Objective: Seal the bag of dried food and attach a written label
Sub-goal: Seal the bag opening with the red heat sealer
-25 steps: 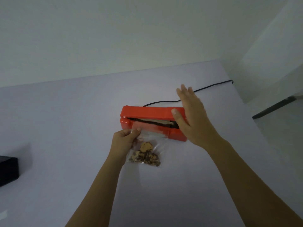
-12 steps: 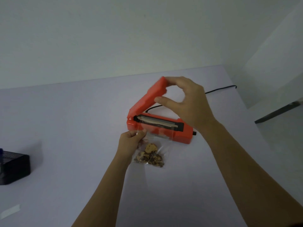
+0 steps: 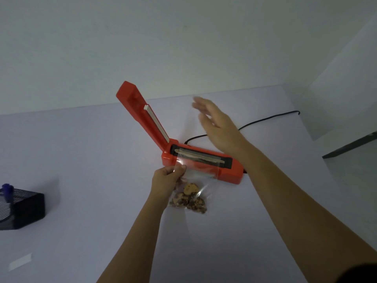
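Observation:
A red heat sealer (image 3: 230, 170) lies on the white table (image 3: 81, 160), its lid (image 3: 140, 111) swung fully up and leaning left. A clear plastic bag (image 3: 199, 170) of brown dried food (image 3: 188, 199) rests in front of it, the bag's mouth lying over the sealing strip. My left hand (image 3: 166, 180) pinches the bag's left edge near the top. My right hand (image 3: 216, 125) hovers blurred above the sealer, fingers spread, holding nothing and clear of the lid.
A black mesh holder (image 3: 20, 209) with a blue pen (image 3: 7, 193) stands at the left edge. A small white paper label (image 3: 20, 261) lies at the lower left. The sealer's black cord (image 3: 269, 118) runs to the back right, near the table's right edge.
The sealer lid went from pressed down, to half raised in my right hand, to fully up. My right hand has let go of it and moved off to the right.

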Demonstrator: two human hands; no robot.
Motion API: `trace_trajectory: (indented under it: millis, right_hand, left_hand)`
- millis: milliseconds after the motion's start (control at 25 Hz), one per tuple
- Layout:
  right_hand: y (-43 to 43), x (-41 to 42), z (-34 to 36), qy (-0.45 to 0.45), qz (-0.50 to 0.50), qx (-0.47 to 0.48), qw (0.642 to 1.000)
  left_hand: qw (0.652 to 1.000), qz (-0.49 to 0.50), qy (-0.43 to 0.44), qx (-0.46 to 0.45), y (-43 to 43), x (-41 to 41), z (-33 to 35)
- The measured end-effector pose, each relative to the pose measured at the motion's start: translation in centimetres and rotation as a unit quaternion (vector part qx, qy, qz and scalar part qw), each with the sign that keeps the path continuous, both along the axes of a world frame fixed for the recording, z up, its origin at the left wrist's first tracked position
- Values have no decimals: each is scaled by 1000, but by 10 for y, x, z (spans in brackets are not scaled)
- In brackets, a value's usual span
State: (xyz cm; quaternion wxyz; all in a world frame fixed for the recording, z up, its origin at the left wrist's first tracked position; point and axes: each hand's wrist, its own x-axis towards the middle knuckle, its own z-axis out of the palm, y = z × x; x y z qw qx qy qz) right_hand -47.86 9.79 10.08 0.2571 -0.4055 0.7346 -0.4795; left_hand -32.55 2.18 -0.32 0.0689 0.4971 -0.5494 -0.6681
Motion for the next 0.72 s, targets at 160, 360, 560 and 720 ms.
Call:
trace_trajectory:
  millis: [160, 360, 560, 720]
  right_hand:
    - [70, -19, -55, 34, -90, 193, 977]
    - [110, -14, -87, -44, -20, 263, 964]
    - [105, -10, -101, 68, -9, 249, 966]
    - [106, -11, -105, 87, 1, 249, 965]
  left_hand:
    - [999, 1, -10, -40, 3, -2, 7]
    - [989, -5, -41, -143, 8, -13, 16]
    - [969, -2, -84, -232, 19, -13, 10]
    - [907, 10, -115, -405, 39, -9, 1]
